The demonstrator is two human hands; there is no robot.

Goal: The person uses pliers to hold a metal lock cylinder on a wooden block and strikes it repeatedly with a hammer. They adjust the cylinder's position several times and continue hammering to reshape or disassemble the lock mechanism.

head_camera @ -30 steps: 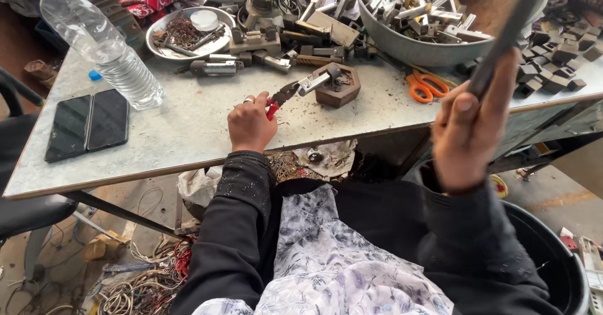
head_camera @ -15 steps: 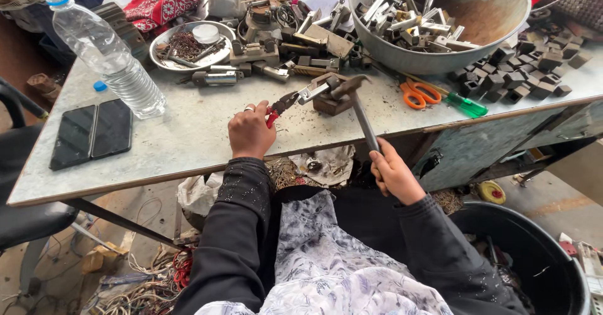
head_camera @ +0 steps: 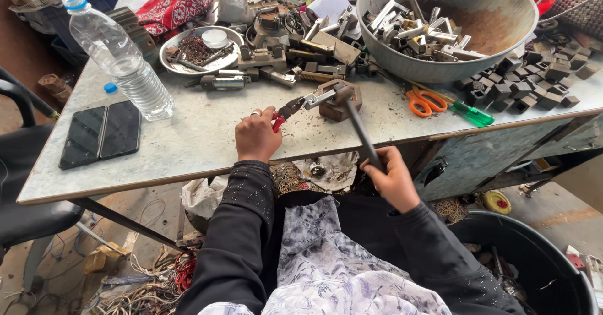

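Head view shows the right hand [head_camera: 392,180], fist closed on the hammer [head_camera: 355,123], has swung down onto the metal piece [head_camera: 317,98] held by red-handled pliers [head_camera: 286,111] in the clenched left hand [head_camera: 256,136] over the block [head_camera: 339,101].

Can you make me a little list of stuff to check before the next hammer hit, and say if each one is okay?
1. Pliers gripped firmly in the left hand: ok.
2. Metal piece held in the plier tips over the brown block: ok.
3. Hammer handle gripped by the right hand: ok, head resting at the block.
4. Left-hand fingers away from the striking spot: ok, they sit back on the red handles.
5. Orange scissors away from the block: ok, lying apart to the right.
6. Whether the block sits flat and steady on the table: cannot tell.
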